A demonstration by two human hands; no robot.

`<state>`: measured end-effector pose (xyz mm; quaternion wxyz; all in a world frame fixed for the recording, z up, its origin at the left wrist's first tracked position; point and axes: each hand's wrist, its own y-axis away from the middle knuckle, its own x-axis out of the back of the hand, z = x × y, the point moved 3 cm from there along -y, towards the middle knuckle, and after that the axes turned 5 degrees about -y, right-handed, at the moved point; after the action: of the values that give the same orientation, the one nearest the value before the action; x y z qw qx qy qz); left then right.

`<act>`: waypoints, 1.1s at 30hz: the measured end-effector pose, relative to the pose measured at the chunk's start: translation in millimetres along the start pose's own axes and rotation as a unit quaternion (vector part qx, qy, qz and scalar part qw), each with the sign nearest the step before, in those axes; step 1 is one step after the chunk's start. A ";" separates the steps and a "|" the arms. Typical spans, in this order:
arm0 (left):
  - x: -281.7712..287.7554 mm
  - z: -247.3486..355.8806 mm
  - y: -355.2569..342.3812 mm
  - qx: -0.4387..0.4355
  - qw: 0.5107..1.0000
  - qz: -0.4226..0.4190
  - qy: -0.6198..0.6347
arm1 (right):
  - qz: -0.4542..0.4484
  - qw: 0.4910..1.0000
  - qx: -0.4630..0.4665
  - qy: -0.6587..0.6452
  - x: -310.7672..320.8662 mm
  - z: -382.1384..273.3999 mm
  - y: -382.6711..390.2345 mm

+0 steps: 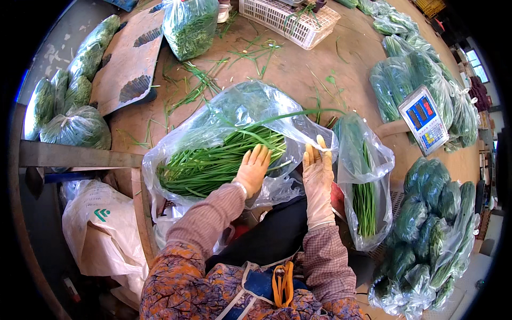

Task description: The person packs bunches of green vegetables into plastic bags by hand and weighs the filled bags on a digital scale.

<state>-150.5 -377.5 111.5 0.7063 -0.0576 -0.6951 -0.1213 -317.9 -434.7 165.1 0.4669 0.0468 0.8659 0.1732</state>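
A large clear plastic bag (240, 101) lies on its side before me, with a thick bundle of long green stalks like garlic chives (208, 165) inside. My left hand (252, 169), in a thin pale glove, rests on the stalks near the bag's mouth, fingers stretched out. The gloved right hand (318, 168) is at the right edge of that mouth and pinches the plastic, one finger pointing up. A single long leaf (298, 113) sticks out across the bag. Just right of my right hand, a second clear bag (365, 186) holds more green stalks.
A digital scale display (424, 120) stands at the right, with filled bags (410, 85) behind it and more (426, 229) below. At the far side are a white crate (298, 26) and an upright filled bag (189, 32). A metal frame (80, 157) and white sack (104, 229) stand left.
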 end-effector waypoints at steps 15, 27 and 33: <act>-54.1 -4.2 -51.3 0.095 0.994 -0.041 -0.046 | 0.040 0.998 -0.037 0.015 6.7 -3.5 -0.2; 29.1 -6.4 25.6 0.050 0.991 0.094 0.081 | -0.298 0.263 0.142 0.907 -68.7 43.9 44.5; 30.2 6.3 38.1 0.065 0.991 0.059 0.102 | -0.246 0.129 0.114 0.954 -41.2 82.8 33.7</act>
<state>-146.8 -341.9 145.1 0.7814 -0.0400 -0.6215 -0.0389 -229.2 -392.0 167.6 -0.7288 -0.3188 0.5882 -0.1461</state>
